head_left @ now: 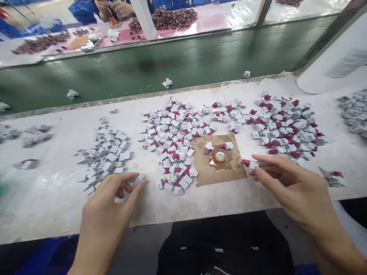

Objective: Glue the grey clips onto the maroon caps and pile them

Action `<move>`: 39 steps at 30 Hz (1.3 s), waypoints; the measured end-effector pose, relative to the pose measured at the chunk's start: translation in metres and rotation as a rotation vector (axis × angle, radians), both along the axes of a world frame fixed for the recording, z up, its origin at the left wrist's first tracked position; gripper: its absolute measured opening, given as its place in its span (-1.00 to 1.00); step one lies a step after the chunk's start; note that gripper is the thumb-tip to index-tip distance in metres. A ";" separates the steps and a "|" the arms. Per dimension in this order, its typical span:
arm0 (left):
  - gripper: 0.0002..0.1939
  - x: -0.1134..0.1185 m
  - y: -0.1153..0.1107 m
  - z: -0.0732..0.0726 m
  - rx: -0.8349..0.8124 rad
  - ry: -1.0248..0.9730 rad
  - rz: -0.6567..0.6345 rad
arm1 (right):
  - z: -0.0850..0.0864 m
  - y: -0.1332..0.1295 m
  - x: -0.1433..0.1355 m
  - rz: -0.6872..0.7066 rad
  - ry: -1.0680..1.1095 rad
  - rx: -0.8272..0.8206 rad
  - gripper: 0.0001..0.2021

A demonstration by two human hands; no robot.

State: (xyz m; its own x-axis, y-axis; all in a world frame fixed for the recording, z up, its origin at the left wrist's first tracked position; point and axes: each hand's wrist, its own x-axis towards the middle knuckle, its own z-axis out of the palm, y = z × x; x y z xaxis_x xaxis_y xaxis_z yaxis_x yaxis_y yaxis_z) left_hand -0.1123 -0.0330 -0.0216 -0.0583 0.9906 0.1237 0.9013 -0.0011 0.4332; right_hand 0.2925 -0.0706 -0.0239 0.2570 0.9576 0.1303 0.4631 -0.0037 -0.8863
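My left hand point(111, 202) pinches a small grey plastic piece point(139, 178) just right of a pile of plain grey pieces point(113, 151). Between thumb and forefinger of my right hand point(286, 187) is a small grey-and-maroon plastic part point(250, 165), beside the right edge of a brown cardboard square point(206, 177). On the cardboard sits a small round cap point(220, 156) in a puddle of clear liquid, with two grey-and-maroon parts lying next to it. A heap of grey-and-maroon parts point(174, 133) spreads left of and behind the cardboard.
Another grey-and-maroon heap point(286, 126) lies at right, with grey pieces point(355, 112) beyond it. A green conveyor belt point(114, 72) crosses behind, carrying several small parts. A white post point(332, 57) stands back right. Across the belt, another person's hands point(116, 8) work near dark piles.
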 end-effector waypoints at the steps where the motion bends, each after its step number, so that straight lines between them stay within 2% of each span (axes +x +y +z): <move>1: -0.71 0.005 0.000 -0.001 -0.011 -0.028 0.000 | 0.002 0.004 -0.006 -0.021 0.092 -0.016 -0.81; 5: -0.67 0.014 0.000 -0.005 -0.060 -0.119 -0.019 | 0.005 0.019 -0.022 -0.023 0.311 -0.032 -0.82; 9: -0.69 0.006 -0.001 -0.006 -0.124 -0.208 -0.044 | 0.006 0.024 -0.031 0.028 0.341 -0.020 -0.88; 15: -0.68 -0.005 0.000 -0.005 -0.210 -0.166 -0.059 | 0.010 0.028 -0.037 0.106 0.096 0.048 -0.88; 19: -0.66 -0.001 0.002 -0.004 -0.192 -0.132 -0.097 | 0.014 0.032 -0.040 0.168 -0.060 0.078 -0.83; 21: -0.65 0.004 0.002 -0.002 -0.183 -0.166 -0.068 | 0.015 0.033 -0.042 0.176 -0.085 0.104 -0.81; 24: -0.60 0.024 -0.001 0.004 -0.112 -0.318 0.040 | 0.017 0.032 -0.043 0.156 -0.049 0.108 -0.81; 26: -0.60 0.047 -0.002 0.011 -0.085 -0.466 0.063 | 0.018 0.029 -0.043 0.111 0.040 0.094 -0.83; 29: -0.68 0.091 -0.001 0.023 -0.169 -0.733 -0.038 | 0.016 0.022 -0.042 0.062 0.261 0.068 -0.84; 33: -0.83 0.145 0.008 0.027 -0.315 -1.119 -0.226 | 0.009 0.015 -0.040 0.118 0.559 0.014 -0.89; 36: -0.86 0.165 0.013 0.023 -0.419 -1.320 -0.306 | 0.006 0.012 -0.041 0.151 0.680 -0.018 -0.90; 39: -0.88 0.171 0.015 0.019 -0.459 -1.381 -0.331 | 0.006 0.012 -0.043 0.157 0.714 -0.004 -0.89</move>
State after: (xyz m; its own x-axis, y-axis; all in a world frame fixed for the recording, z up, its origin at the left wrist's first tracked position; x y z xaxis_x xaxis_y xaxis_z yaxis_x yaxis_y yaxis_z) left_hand 0.0588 -0.0181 -0.0021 0.3630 0.9182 -0.1585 -0.2235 0.2509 0.9418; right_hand 0.2500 -0.0582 -0.0180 0.1380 0.9902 -0.0215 -0.2324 0.0112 -0.9725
